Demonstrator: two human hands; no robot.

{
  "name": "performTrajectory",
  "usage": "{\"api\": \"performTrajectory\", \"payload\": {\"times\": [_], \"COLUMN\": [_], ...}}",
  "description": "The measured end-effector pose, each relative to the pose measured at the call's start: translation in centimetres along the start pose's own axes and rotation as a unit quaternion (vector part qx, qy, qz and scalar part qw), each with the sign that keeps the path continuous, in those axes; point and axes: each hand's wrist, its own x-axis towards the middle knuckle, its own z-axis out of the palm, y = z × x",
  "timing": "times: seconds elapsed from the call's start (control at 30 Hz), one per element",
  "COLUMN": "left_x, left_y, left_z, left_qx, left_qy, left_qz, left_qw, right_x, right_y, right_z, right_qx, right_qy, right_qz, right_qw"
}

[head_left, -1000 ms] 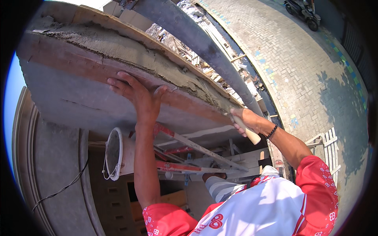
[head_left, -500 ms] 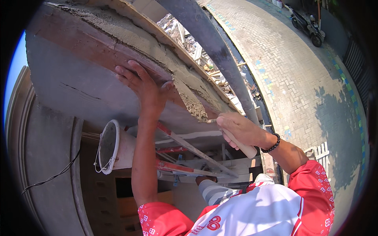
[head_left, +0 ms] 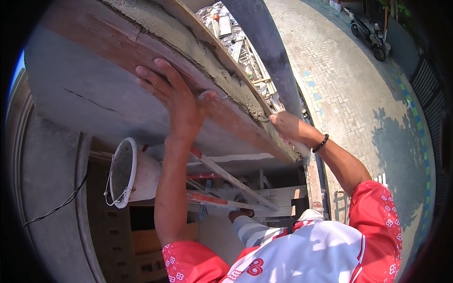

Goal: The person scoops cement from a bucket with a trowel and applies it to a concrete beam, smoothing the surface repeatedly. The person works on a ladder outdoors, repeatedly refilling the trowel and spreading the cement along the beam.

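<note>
My left hand (head_left: 177, 101) lies flat, fingers spread, against a reddish-brown wooden board (head_left: 231, 120) held along the edge of a grey concrete ledge (head_left: 94, 94). Rough grey mortar (head_left: 188, 37) sits along the top of the ledge behind the board. My right hand (head_left: 289, 126), with a dark bead bracelet at the wrist, grips the pale handle of a trowel (head_left: 301, 147). The trowel's blade touches the mortar at the right end of the board and is mostly hidden by the hand.
A white bucket (head_left: 125, 172) with mortar hangs under the ledge on the left. Below are red and wooden ladder rails (head_left: 222, 174) and planks. A grey column (head_left: 269, 52) rises behind. Far below lies a brick-paved road (head_left: 349, 94) with a parked motorbike (head_left: 373, 35). A black cable (head_left: 56, 207) hangs left.
My right hand with the trowel has moved up a little against the mortar edge. My left hand stays pressed on the board. The view has tilted slightly.
</note>
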Motion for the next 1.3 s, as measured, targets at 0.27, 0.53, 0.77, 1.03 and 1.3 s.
{"api": "performTrajectory", "payload": {"times": [0.27,0.53,0.77,1.03,1.3], "left_x": [0.4,0.4,0.4,0.2,0.1], "left_y": [0.2,-0.7,-1.0,-1.1,-0.7], "left_z": [0.2,0.3,0.4,0.7,0.1], "left_qx": [0.008,0.041,0.055,0.012,0.006], "left_qy": [-0.023,-0.018,0.002,0.003,0.003], "left_qz": [-0.004,0.027,0.062,0.023,0.015], "left_qw": [1.000,0.999,0.997,1.000,1.000], "right_x": [-2.9,-7.7,-4.8,-5.0,-4.7], "right_y": [3.6,10.0,-2.7,-12.6,-11.4], "right_z": [2.6,6.7,3.7,-1.3,-5.3], "right_qx": [0.127,0.392,0.457,0.339,0.198], "right_qy": [-0.058,-0.055,-0.052,-0.097,0.023], "right_qz": [0.190,0.260,0.155,0.020,-0.097], "right_qw": [0.972,0.881,0.874,0.935,0.975]}}
